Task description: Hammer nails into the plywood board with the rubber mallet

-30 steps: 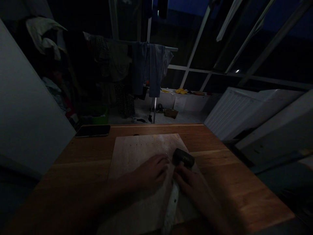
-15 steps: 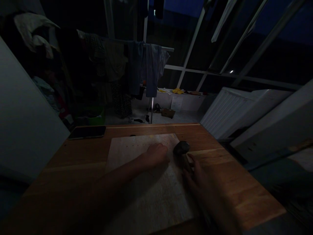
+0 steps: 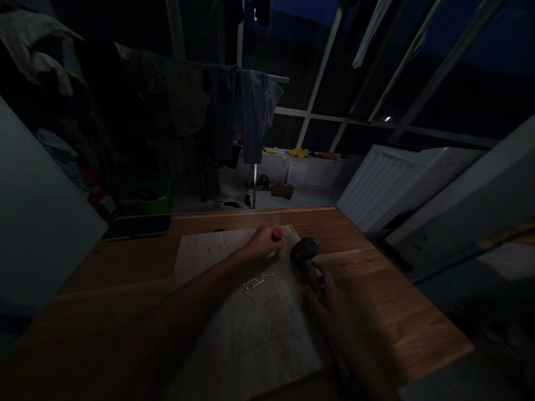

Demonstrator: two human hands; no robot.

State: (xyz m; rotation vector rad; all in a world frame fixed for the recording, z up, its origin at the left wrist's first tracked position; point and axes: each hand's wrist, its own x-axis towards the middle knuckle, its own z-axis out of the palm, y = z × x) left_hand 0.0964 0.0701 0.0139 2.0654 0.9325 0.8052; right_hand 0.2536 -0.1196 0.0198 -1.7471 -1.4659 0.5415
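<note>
1. The right hand (image 3: 332,303) is closed around the handle of the hammer (image 3: 306,252), gripping it just below the head.
2. The hammer is over the right edge of the pale board (image 3: 267,340), its head toward the far end.
3. The left hand (image 3: 267,241) has its fingers curled in near the board's far edge; whether they pinch anything, I cannot tell.
4. Loose nails (image 3: 254,283) lie clustered on the board, nearer than the left hand.
</note>
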